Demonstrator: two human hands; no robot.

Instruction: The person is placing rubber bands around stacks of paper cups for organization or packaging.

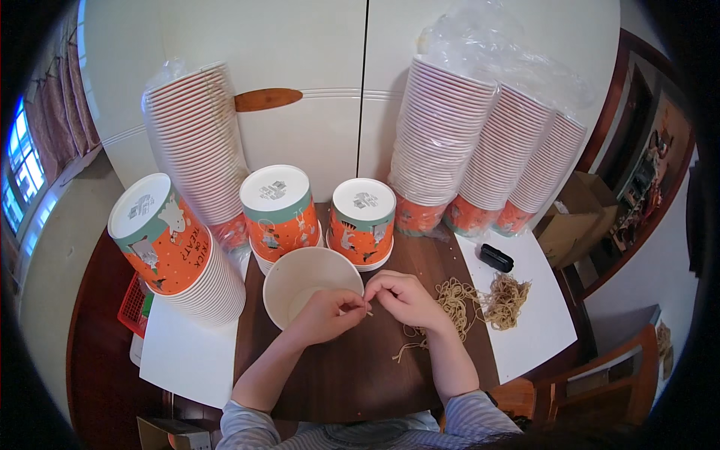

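A rubber band [367,312] is being pinched between both hands' fingers just over the counter [352,375]; left hand [326,313] and right hand [405,296] are meeting beside the open cup [307,289], loose bands [457,300] lying handy at right.

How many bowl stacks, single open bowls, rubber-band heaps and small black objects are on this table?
Stacks of upturned orange paper bowls: 7
Open white bowl: 1
Rubber-band heaps: 2
Small black object: 1
Total: 11
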